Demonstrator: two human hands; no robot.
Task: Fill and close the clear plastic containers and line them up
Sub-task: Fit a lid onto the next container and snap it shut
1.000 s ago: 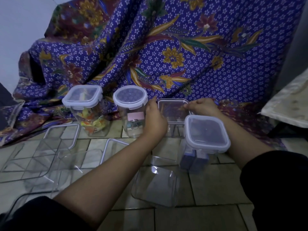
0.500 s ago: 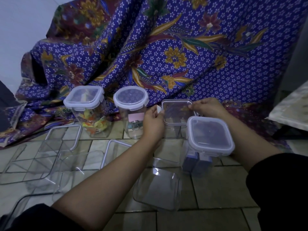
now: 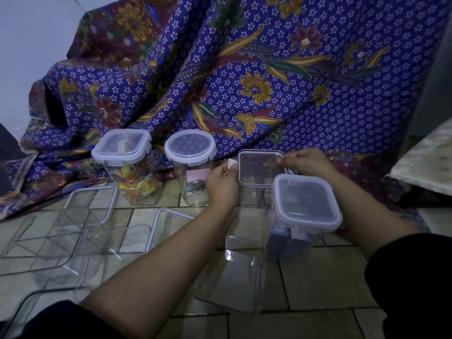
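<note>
Three clear containers stand in a row against the cloth: a square one (image 3: 129,172) with colourful contents and a closed lid, a round one (image 3: 192,167) with a closed lid and a pink label, and a square one (image 3: 259,174) with a clear lid on top. My left hand (image 3: 222,184) grips that third container's left side at a raised lid flap. My right hand (image 3: 305,160) presses on the lid's right edge. A fourth closed square container (image 3: 305,211) with dark blue contents stands nearer, in front of my right forearm.
Several empty clear containers lie on the tiled floor: a divided tray (image 3: 49,231) at the left, another (image 3: 168,223) under my left forearm, one on its side (image 3: 232,280) in the near middle. Purple batik cloth (image 3: 244,81) drapes behind. A pale cushion (image 3: 425,162) sits at right.
My left hand shifted from the container's front to its left lid flap, which now stands up. The right hand stays on the lid's right edge. The view drifted slightly.
</note>
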